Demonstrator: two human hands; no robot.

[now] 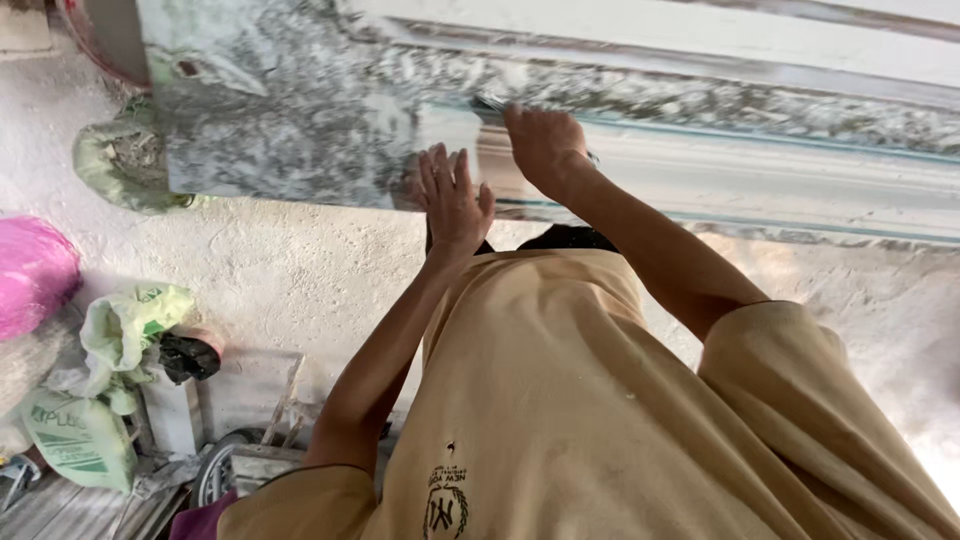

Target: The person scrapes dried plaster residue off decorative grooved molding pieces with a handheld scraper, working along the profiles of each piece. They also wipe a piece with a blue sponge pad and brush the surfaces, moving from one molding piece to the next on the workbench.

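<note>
A dusty white concrete floor (pixel 290 270) fills the background, with a pink bag (pixel 32 272), crumpled green and white bags (pixel 120 335) and some metal scraps at the left edge. Across the top runs a long moulded slab (pixel 300 130), mottled grey and white, its right end cut off by the frame. The right hand (pixel 545 145) is closed and pressed on the slab's ridge; whatever it grips is hidden under the fingers, only a dark tip showing. The left hand (pixel 452 195) lies flat with fingers spread on the slab's face, just beside the right. A tan shirt (pixel 560 400) hides the lower ground.
</note>
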